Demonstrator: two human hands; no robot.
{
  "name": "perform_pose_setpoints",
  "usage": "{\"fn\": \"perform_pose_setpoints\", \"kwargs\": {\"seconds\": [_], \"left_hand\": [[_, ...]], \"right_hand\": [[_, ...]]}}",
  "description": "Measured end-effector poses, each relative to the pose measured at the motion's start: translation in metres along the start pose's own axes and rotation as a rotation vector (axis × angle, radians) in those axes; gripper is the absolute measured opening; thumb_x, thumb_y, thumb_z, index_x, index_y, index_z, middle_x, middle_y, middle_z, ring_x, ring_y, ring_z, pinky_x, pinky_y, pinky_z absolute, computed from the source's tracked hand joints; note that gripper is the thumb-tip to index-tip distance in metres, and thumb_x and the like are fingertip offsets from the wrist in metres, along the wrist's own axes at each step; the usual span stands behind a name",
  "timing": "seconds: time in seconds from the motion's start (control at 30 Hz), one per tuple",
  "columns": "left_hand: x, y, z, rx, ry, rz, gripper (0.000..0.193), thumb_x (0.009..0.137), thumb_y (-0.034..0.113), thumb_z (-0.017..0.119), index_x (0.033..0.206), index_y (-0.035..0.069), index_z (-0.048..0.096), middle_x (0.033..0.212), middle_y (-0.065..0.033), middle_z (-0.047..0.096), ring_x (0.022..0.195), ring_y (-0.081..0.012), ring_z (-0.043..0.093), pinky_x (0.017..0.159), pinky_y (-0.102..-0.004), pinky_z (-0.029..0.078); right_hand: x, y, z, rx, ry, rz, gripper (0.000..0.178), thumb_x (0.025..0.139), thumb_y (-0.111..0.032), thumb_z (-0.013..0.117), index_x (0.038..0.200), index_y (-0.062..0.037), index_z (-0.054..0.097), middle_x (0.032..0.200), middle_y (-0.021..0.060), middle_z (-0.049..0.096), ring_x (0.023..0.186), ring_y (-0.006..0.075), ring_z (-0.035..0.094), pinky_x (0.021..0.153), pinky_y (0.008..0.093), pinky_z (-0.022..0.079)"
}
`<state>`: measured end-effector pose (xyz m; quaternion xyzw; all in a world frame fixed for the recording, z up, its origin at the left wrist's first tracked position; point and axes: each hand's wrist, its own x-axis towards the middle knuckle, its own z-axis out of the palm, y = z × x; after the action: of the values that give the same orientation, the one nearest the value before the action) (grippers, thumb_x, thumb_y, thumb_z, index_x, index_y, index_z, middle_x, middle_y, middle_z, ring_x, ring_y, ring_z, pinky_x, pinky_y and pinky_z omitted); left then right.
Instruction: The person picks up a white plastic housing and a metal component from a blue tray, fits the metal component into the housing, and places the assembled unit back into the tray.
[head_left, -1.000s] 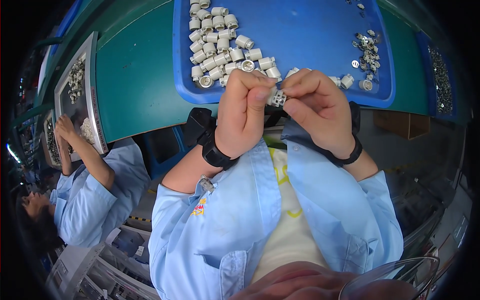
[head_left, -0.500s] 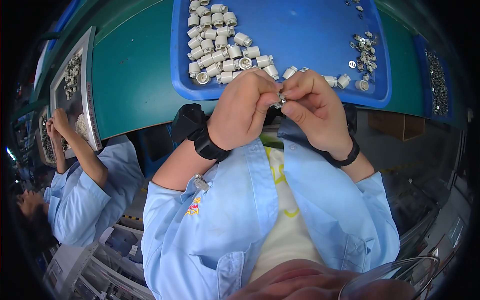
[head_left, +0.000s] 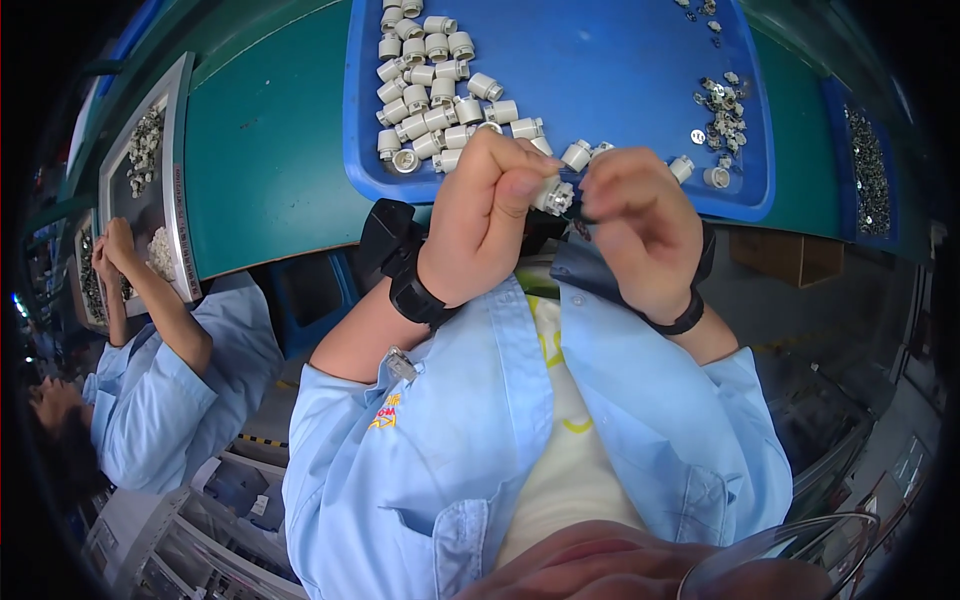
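My left hand (head_left: 478, 215) is closed, thumb and fingers pinching a white lamp socket (head_left: 553, 195) whose metal-fitted end points right. Just right of that end is my right hand (head_left: 645, 225), its fingers curled and smeared by motion. A small dark piece (head_left: 581, 228) shows below its fingertips; whether the hand touches it I cannot tell. Both hands are over the near rim of a blue tray (head_left: 600, 70). Similar white sockets (head_left: 440, 90) lie heaped along the tray's left side, with several more along its near edge.
Small metal parts (head_left: 722, 110) lie in the tray's right side. The tray rests on a green table (head_left: 270, 140). A blue bin of tiny parts (head_left: 868, 175) is at far right, a cardboard box (head_left: 790, 256) below. At left, a co-worker's hands (head_left: 115, 245) are over another tray (head_left: 180, 150).
My hands have drawn apart: the right moved off the socket's end, which is now exposed in my left hand. The left hand has hardly shifted.
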<state>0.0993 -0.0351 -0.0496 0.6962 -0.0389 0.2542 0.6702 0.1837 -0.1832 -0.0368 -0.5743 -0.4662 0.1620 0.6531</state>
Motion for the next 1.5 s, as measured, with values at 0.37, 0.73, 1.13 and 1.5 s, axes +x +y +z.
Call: {"fn": "perform_pose_setpoints", "kwargs": {"seconds": [0.37,0.73,1.13,1.5], "left_hand": [[-0.004,0.004,0.001,0.188,-0.117,0.112,0.008,0.087,0.010,0.046,0.088,0.001,0.045,0.081,-0.0123,0.054,0.070,-0.0266,0.053,0.065,-0.0328,0.043],[0.003,0.008,-0.002,0.198,-0.191,0.154,0.007,0.085,0.007,0.048,0.087,0.002,0.045,0.081,-0.0124,0.054,0.071,-0.0291,0.052,0.067,-0.0343,0.043],[-0.005,0.008,0.006,-0.307,-0.015,-0.031,0.025,0.084,0.004,0.054,0.101,0.000,0.037,0.102,-0.0139,0.049,0.090,-0.0154,0.051,0.078,-0.0280,0.042],[-0.013,0.016,0.007,-0.263,0.049,-0.058,0.033,0.075,-0.005,0.062,0.097,0.000,0.037,0.102,-0.0142,0.049,0.093,-0.0180,0.054,0.079,-0.0306,0.047]], "right_hand": [[-0.001,0.009,0.013,0.601,-0.003,0.315,0.031,0.076,-0.011,0.067,0.095,-0.0053,0.042,0.090,0.0003,0.042,0.078,0.0092,0.045,0.070,0.0237,0.040],[-0.003,0.018,0.016,0.555,-0.004,0.245,0.032,0.077,-0.018,0.067,0.092,-0.0069,0.041,0.089,-0.0004,0.040,0.082,0.0084,0.041,0.074,0.0216,0.037],[0.009,0.003,0.004,-0.039,0.083,0.070,0.039,0.082,-0.024,0.060,0.111,-0.0005,0.052,0.099,0.0068,0.048,0.093,0.0149,0.047,0.080,0.0253,0.038],[0.019,0.004,-0.003,0.250,-0.093,0.133,0.030,0.087,-0.020,0.053,0.108,0.0010,0.057,0.099,0.0076,0.050,0.091,0.0140,0.049,0.077,0.0244,0.040]]}}
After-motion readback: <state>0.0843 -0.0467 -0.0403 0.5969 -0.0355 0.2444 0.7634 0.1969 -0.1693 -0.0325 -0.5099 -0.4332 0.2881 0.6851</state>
